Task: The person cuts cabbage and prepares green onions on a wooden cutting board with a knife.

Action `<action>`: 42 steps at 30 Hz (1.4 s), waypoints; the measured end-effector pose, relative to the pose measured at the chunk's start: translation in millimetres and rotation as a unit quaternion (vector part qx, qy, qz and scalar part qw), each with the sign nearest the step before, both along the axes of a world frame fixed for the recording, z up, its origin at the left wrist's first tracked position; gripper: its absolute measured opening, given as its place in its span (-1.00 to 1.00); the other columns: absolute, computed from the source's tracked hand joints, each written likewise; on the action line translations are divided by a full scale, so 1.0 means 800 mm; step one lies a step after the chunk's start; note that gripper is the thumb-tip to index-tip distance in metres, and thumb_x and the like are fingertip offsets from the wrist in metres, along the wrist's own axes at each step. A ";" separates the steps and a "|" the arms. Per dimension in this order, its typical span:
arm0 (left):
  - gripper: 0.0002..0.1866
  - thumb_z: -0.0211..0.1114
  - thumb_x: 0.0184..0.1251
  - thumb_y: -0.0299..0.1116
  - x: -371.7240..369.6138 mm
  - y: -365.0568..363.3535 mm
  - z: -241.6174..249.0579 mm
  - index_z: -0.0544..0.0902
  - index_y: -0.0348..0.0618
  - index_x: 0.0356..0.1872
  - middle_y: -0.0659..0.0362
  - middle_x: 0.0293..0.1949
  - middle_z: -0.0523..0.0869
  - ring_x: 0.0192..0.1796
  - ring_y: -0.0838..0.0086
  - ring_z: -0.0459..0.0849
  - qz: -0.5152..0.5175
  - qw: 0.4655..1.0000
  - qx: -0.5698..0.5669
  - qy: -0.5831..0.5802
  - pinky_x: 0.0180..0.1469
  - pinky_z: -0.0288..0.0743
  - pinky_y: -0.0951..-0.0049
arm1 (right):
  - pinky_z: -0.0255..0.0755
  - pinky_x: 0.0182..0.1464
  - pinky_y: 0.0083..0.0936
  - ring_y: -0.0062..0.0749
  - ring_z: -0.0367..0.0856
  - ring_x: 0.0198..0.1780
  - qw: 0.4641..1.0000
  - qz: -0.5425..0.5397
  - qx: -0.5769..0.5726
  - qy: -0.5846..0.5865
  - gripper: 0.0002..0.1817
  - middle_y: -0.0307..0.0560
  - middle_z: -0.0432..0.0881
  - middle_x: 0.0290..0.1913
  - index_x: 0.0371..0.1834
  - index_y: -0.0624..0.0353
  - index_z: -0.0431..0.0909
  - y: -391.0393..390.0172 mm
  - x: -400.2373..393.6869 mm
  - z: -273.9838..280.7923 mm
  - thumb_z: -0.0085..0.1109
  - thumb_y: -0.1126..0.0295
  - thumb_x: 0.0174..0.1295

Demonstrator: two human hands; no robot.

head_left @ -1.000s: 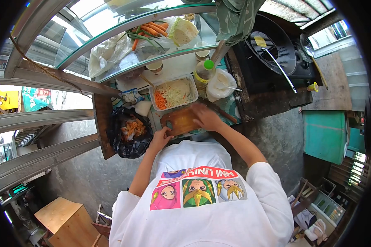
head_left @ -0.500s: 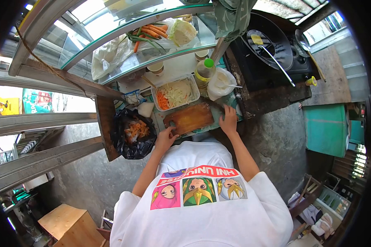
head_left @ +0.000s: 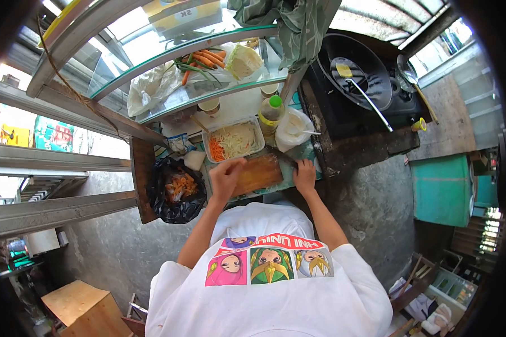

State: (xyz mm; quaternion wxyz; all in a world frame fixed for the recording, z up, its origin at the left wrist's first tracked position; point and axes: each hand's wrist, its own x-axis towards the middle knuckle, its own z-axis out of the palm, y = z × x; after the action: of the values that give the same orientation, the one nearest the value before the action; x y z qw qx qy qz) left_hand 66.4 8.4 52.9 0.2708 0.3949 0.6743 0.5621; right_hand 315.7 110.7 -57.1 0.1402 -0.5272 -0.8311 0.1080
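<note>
My left hand (head_left: 225, 177) is raised over the left end of a wooden cutting board (head_left: 260, 173), its fingers curled; whatever they may hold is hidden. My right hand (head_left: 305, 176) rests beyond the board's right end, fingers closed at the near end of a dark knife (head_left: 281, 156). That knife lies slanted along the board's far right corner. Just behind the board stands a clear plastic tub (head_left: 260, 133) of shredded carrot (head_left: 217, 149) and shredded cabbage (head_left: 237, 140).
A black bag of peelings (head_left: 180, 187) hangs open at the left. Behind the tub are a green-capped bottle (head_left: 270, 117) and a white bag (head_left: 293, 130) with a spoon handle. To the right, a large wok (head_left: 371, 67) sits on the stove. Carrots (head_left: 208, 56) and cabbage (head_left: 244, 62) lie on the glass shelf.
My left hand has lifted from the board's left end and moved up over it, its fingers curling. My right hand stays by the knife. The whole view has shifted slightly.
</note>
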 end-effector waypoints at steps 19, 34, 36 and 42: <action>-0.53 0.09 0.26 0.10 -0.295 0.282 0.087 0.73 -0.11 -0.35 -0.02 -0.35 0.70 -0.23 0.18 0.67 0.224 0.874 -0.033 0.430 -0.14 0.46 0.21 | 0.39 -0.02 -0.22 0.00 0.46 -0.04 0.976 0.105 -0.097 0.165 -0.74 0.07 0.47 -0.14 -0.17 0.19 0.54 0.040 0.047 0.029 0.19 0.48 0.02; -0.54 0.27 0.16 -0.11 -0.324 0.315 0.065 0.59 -0.07 0.06 0.09 -0.15 0.70 -0.14 0.38 0.68 0.047 0.958 0.129 0.253 -0.08 0.53 0.35 | 0.42 -0.07 -0.28 -0.04 0.52 -0.12 0.955 0.141 -0.163 0.206 -0.82 0.01 0.52 -0.22 -0.23 0.18 0.57 0.046 0.022 0.098 0.19 0.48 0.06; -0.67 0.38 0.11 -0.18 -0.230 0.253 0.159 0.69 -0.15 -0.16 0.18 -0.30 0.70 -0.23 0.50 0.62 0.068 0.991 0.109 -0.030 -0.15 0.46 0.48 | 0.43 -0.07 -0.29 -0.05 0.54 -0.12 0.941 0.149 -0.196 0.234 -0.82 0.01 0.54 -0.22 -0.22 0.19 0.58 0.044 0.011 0.107 0.18 0.50 0.08; -0.72 0.44 0.10 -0.20 -0.180 0.145 0.166 0.72 -0.25 -0.37 0.24 -0.41 0.68 -0.32 0.60 0.56 0.023 0.993 -0.088 -0.077 -0.21 0.40 0.57 | 0.44 -0.08 -0.28 -0.02 0.56 -0.14 0.914 0.220 -0.210 0.269 -0.86 0.03 0.56 -0.20 -0.24 0.22 0.58 0.041 -0.045 0.136 0.16 0.50 0.13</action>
State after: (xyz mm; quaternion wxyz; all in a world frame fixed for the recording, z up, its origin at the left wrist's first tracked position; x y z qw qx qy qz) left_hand -77.6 124.5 185.9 0.3425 0.3096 0.7074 0.5352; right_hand 279.5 143.8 51.5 0.2171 -0.2997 -0.8153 0.4453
